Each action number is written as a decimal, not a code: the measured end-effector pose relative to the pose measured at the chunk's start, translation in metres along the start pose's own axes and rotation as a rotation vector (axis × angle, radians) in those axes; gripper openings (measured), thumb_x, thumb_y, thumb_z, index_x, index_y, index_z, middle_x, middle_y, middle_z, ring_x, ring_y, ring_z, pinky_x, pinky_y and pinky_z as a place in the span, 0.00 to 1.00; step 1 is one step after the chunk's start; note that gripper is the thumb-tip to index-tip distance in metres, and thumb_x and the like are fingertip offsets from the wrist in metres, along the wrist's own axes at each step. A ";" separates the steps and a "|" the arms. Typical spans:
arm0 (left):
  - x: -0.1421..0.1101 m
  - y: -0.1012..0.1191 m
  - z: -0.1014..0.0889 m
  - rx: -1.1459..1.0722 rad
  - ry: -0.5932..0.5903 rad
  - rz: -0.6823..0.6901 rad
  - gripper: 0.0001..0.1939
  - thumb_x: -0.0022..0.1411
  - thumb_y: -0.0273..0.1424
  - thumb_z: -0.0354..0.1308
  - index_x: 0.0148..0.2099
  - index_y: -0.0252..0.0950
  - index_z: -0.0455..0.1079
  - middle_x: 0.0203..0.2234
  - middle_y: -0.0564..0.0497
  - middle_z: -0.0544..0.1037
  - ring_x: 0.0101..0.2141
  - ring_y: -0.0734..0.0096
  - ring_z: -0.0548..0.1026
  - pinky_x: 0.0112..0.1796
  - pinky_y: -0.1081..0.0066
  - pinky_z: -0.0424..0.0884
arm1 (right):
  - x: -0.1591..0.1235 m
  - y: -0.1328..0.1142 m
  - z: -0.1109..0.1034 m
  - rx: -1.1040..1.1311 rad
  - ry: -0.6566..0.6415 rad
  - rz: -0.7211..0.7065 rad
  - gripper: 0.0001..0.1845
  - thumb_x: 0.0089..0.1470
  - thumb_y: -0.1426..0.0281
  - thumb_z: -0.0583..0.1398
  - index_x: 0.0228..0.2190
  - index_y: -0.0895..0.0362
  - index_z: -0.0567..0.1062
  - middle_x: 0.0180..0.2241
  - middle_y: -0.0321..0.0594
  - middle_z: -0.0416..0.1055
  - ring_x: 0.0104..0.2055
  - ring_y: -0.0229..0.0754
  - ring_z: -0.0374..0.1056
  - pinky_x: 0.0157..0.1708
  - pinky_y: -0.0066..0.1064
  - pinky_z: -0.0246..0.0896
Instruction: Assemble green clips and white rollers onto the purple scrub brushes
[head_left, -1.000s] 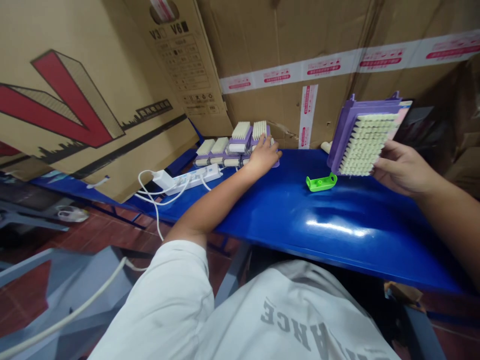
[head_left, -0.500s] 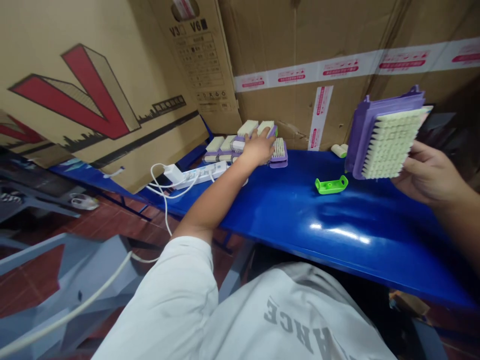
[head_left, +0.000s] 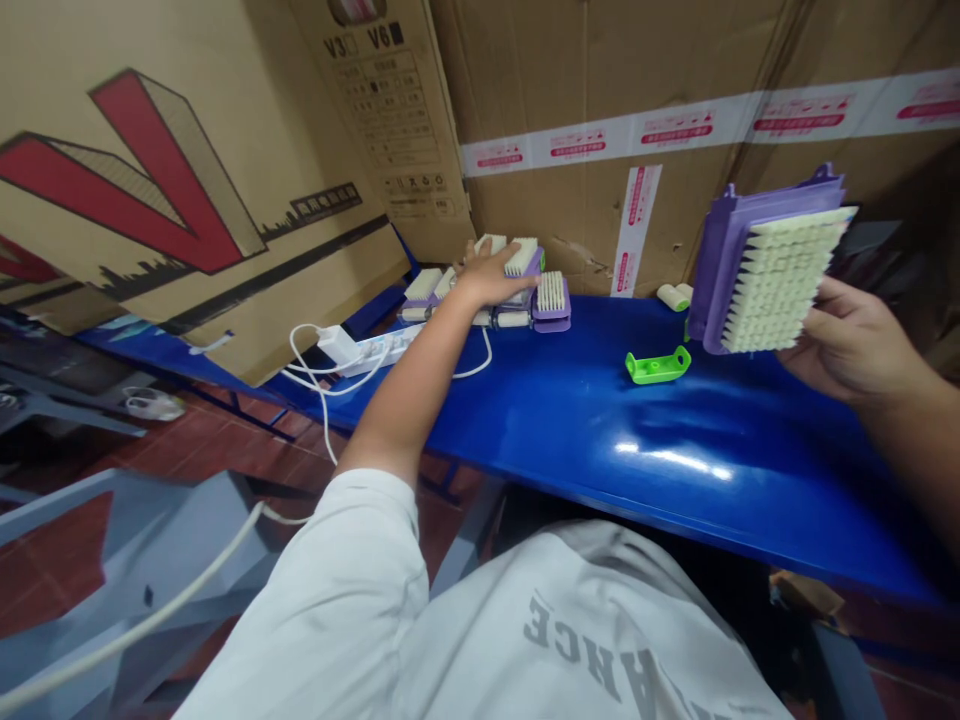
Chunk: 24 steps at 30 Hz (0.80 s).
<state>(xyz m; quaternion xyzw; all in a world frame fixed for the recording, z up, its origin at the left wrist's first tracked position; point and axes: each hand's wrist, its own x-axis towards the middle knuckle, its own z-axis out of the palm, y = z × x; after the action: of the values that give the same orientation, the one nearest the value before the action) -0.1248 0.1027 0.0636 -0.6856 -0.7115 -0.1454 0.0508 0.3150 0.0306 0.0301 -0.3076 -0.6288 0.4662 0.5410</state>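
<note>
My right hand (head_left: 844, 335) grips a purple brush (head_left: 784, 285) with cream bristles, raised upright above the table's right side. Its thumb shows at the brush's edge; the other fingers are partly hidden. My left hand (head_left: 487, 275) lies palm down, fingers spread, on a stacked group of similar purple brushes at the back. Part of that group is covered by the hand. At the group's right end sits one brush (head_left: 551, 293), bristles up. A bright green curved plastic piece (head_left: 658, 367) rests on the table between the hands.
Two cream rollers (head_left: 673, 296) lie behind the raised brush. A white power strip (head_left: 382, 350) with plugged-in cables is left of my forearm. Cardboard boxes (head_left: 555, 80) wall the back and left of the blue table (head_left: 555, 420). A grey chair-like frame (head_left: 172, 560) stands lower left.
My left hand has shifted leftward across the brush group, uncovering the brushes at its right end. My right hand still holds its brush up, little changed apart from the camera's movement.
</note>
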 end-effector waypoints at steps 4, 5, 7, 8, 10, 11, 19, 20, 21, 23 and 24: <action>0.004 -0.013 0.008 -0.026 0.033 -0.066 0.48 0.60 0.60 0.60 0.77 0.51 0.60 0.76 0.41 0.58 0.74 0.26 0.52 0.67 0.31 0.56 | -0.002 -0.004 0.004 -0.019 -0.036 -0.006 0.16 0.49 0.52 0.73 0.43 0.28 0.86 0.53 0.24 0.83 0.66 0.69 0.71 0.65 0.64 0.73; 0.003 -0.013 0.010 -0.021 0.059 -0.097 0.47 0.59 0.60 0.60 0.76 0.50 0.62 0.76 0.40 0.59 0.74 0.26 0.53 0.66 0.31 0.57 | -0.003 -0.005 0.006 -0.017 -0.044 -0.005 0.16 0.49 0.52 0.72 0.43 0.28 0.85 0.54 0.23 0.82 0.66 0.70 0.70 0.65 0.65 0.72; 0.001 -0.011 0.013 -0.018 0.110 -0.166 0.47 0.58 0.61 0.60 0.75 0.47 0.65 0.75 0.37 0.60 0.72 0.22 0.55 0.64 0.28 0.59 | -0.004 -0.006 0.008 -0.015 -0.057 0.003 0.16 0.50 0.53 0.72 0.43 0.27 0.85 0.54 0.23 0.82 0.66 0.71 0.70 0.65 0.67 0.71; 0.001 -0.010 0.013 -0.022 0.130 -0.197 0.47 0.58 0.61 0.59 0.74 0.45 0.66 0.74 0.35 0.61 0.72 0.20 0.55 0.62 0.26 0.60 | -0.004 -0.006 0.008 -0.019 -0.056 0.008 0.16 0.50 0.54 0.71 0.43 0.27 0.85 0.54 0.23 0.82 0.67 0.71 0.70 0.66 0.68 0.71; 0.000 -0.009 0.012 -0.032 0.142 -0.241 0.47 0.59 0.61 0.58 0.72 0.41 0.68 0.74 0.31 0.62 0.71 0.18 0.56 0.61 0.23 0.60 | -0.004 -0.004 0.006 -0.037 -0.040 0.013 0.16 0.51 0.55 0.70 0.43 0.26 0.85 0.54 0.22 0.82 0.67 0.70 0.69 0.66 0.68 0.70; 0.000 -0.008 0.010 -0.032 0.135 -0.257 0.47 0.60 0.61 0.57 0.72 0.40 0.68 0.74 0.30 0.61 0.71 0.18 0.56 0.60 0.23 0.60 | -0.003 -0.004 0.005 -0.044 -0.031 0.013 0.16 0.52 0.55 0.70 0.44 0.26 0.85 0.54 0.23 0.82 0.67 0.69 0.69 0.66 0.68 0.70; -0.005 -0.003 0.004 -0.018 0.084 -0.272 0.45 0.63 0.60 0.53 0.75 0.43 0.64 0.77 0.34 0.55 0.75 0.21 0.48 0.63 0.22 0.55 | -0.003 -0.003 0.005 -0.002 -0.042 0.007 0.16 0.50 0.54 0.72 0.43 0.29 0.85 0.54 0.25 0.82 0.66 0.69 0.70 0.62 0.63 0.75; -0.006 -0.003 0.004 -0.029 0.087 -0.262 0.44 0.64 0.61 0.52 0.75 0.44 0.63 0.77 0.35 0.54 0.75 0.22 0.47 0.63 0.21 0.53 | -0.003 -0.003 0.005 0.005 -0.037 0.005 0.17 0.49 0.54 0.73 0.43 0.30 0.85 0.54 0.26 0.83 0.66 0.68 0.71 0.61 0.61 0.76; -0.007 -0.003 0.004 -0.037 0.088 -0.255 0.44 0.64 0.61 0.51 0.75 0.45 0.63 0.78 0.36 0.53 0.75 0.23 0.46 0.64 0.21 0.52 | -0.002 -0.002 0.005 0.016 -0.024 0.003 0.17 0.48 0.53 0.75 0.43 0.32 0.85 0.54 0.28 0.83 0.65 0.67 0.72 0.61 0.60 0.77; -0.012 -0.001 0.001 -0.036 0.114 -0.222 0.43 0.66 0.63 0.49 0.75 0.48 0.62 0.78 0.40 0.54 0.76 0.27 0.45 0.65 0.22 0.48 | 0.000 0.001 0.004 0.054 0.013 -0.005 0.21 0.44 0.53 0.78 0.41 0.39 0.86 0.53 0.35 0.84 0.62 0.65 0.75 0.59 0.59 0.77; -0.015 0.003 -0.002 -0.026 0.146 -0.198 0.42 0.66 0.62 0.49 0.75 0.48 0.62 0.78 0.41 0.55 0.76 0.28 0.44 0.66 0.23 0.47 | 0.001 0.002 0.004 0.080 0.028 -0.002 0.23 0.42 0.54 0.79 0.42 0.42 0.86 0.52 0.38 0.84 0.61 0.64 0.75 0.59 0.58 0.76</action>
<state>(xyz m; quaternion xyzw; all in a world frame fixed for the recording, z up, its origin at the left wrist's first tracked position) -0.1213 0.0877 0.0620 -0.6002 -0.7682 -0.2084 0.0789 0.3109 0.0311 0.0284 -0.2917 -0.6023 0.4862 0.5619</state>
